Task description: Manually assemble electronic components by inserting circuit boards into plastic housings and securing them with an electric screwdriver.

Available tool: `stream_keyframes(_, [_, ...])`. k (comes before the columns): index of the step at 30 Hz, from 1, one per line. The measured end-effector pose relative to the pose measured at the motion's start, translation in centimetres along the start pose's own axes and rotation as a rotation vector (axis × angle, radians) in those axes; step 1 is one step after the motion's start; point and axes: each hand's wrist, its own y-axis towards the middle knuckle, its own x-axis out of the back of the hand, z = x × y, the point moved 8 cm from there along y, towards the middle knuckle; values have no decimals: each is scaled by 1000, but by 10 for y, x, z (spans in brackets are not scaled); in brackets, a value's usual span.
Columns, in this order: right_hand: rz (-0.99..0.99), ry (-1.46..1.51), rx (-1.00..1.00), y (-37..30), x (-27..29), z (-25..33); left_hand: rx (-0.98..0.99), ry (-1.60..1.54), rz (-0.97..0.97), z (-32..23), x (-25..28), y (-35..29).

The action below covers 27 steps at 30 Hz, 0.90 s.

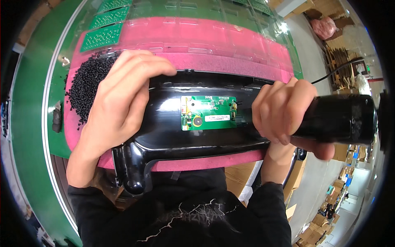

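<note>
A glossy black plastic shell (164, 142) lies on the pink foam mat in front of me, its hollow side up. In its middle sits a green circuit board (212, 113) with a round part and a white label. My left hand (123, 94) grips the shell's left end, fingers bent over toward the far rim. My right hand (284, 109) is wrapped round a thick black cylindrical tool, seemingly an electric screwdriver (343, 119), held sideways over the shell's right end. Its tip is hidden by my hand.
A heap of tiny black screws (88, 84) lies beside my left hand. Beyond the shell, a clear plastic tray (197, 26) holds several green boards (102, 37) on the pink mat (205, 162). A black cable (335, 70) runs at the right. Cardboard boxes (341, 68) stand on the floor.
</note>
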Motion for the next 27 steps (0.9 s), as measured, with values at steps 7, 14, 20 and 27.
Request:
stream_keyframes(7, [-925,149,-56,-36,51,2,157,52,156,5,-17,-3])
stream_keyframes(14, [-1220,340,129,-66,81,13,200,53,201,3,-19,-6])
stream_keyframes(20, [-973,-24,146,-55,59,35,274,68,344,12,-32,-12])
stream_keyframes(27, [-667,-1606,-189,-108,-21,28,292,119,381,7,-36,-13])
